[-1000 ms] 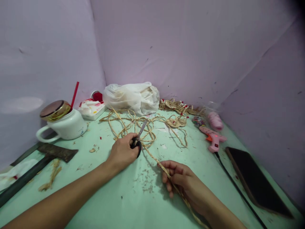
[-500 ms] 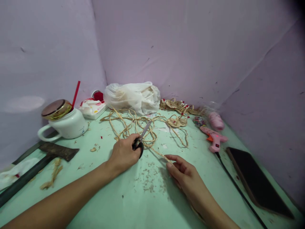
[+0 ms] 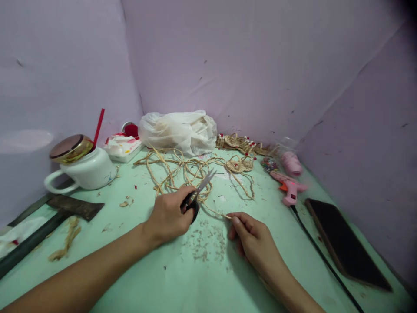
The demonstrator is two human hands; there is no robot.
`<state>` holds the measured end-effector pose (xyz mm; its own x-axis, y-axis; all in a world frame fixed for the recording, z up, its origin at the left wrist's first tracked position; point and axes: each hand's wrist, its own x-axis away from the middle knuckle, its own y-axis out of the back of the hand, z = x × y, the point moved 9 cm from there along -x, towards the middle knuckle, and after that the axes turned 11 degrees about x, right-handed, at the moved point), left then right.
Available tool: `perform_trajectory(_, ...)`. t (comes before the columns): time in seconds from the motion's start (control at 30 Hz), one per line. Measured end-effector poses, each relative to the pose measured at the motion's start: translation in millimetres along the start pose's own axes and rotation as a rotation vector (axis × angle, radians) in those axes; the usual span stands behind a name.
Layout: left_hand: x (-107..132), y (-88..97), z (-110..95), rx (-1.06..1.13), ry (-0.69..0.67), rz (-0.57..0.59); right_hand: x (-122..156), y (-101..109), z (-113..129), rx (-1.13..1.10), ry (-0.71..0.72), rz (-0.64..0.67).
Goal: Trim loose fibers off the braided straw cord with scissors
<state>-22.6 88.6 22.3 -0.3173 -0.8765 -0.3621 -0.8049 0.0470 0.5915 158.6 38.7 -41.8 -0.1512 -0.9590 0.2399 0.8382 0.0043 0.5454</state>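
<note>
My left hand point(image 3: 171, 214) is closed around the black handles of a pair of scissors point(image 3: 202, 186), whose blades point up and to the right, over the rope. Between the thumb and fingertips of my right hand point(image 3: 256, 237) is pinched the end of a thin braided straw rope point(image 3: 213, 211). From there the rope runs left, close by the scissors, into a loose tangle of loops point(image 3: 172, 171). Beyond it lies a coiled straw piece point(image 3: 239, 164). Small straw trimmings point(image 3: 208, 243) are scattered between my hands.
At the left are a white mug point(image 3: 91, 168) with a gold lid and an axe point(image 3: 76, 208). A white plastic bag point(image 3: 179, 130) sits at the back. On the right are a pink glue gun point(image 3: 289, 188), its black cord, a pink spool point(image 3: 291, 163) and a dark tablet-like slab point(image 3: 347, 243).
The scissors have turned slightly and shifted right in my left hand. My right thumb has closed onto the rope's end. The whole view has shifted a little.
</note>
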Motion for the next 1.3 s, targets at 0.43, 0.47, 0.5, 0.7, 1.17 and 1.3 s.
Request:
perform_trajectory(0.43, -3.5, -7.0, 14.2, -0.057, 0.107, 0.060, -1.3, -5.5, 0.9, -0.133, -0.090, 0.100)
perform_trajectory(0.47, -6.3, -4.7, 22.6, -0.005, 0.170, 0.038, -1.2, -5.8, 1.4, -0.129, -0.084, 0.106)
perform_trajectory(0.5, -9.2, -2.7, 29.9, 0.044, 0.223, 0.022, -1.2, -5.9, 1.8, -0.124, -0.079, 0.109)
perform_trajectory(0.7, -24.1, 12.9, 45.4, -0.179, 0.360, -0.050, -1.5, -7.9, 2.3, -0.104, -0.061, 0.120)
perform_trajectory(1.17, -43.0, 70.0, 79.5, -0.773, 0.509, -0.172, -4.8, -8.6, 2.3, -0.046, -0.026, 0.123)
perform_trajectory(1.3, -43.4, 83.4, 89.4, -0.778, 0.553, -0.216, -4.7, -10.3, 0.7, -0.060, -0.020, 0.133)
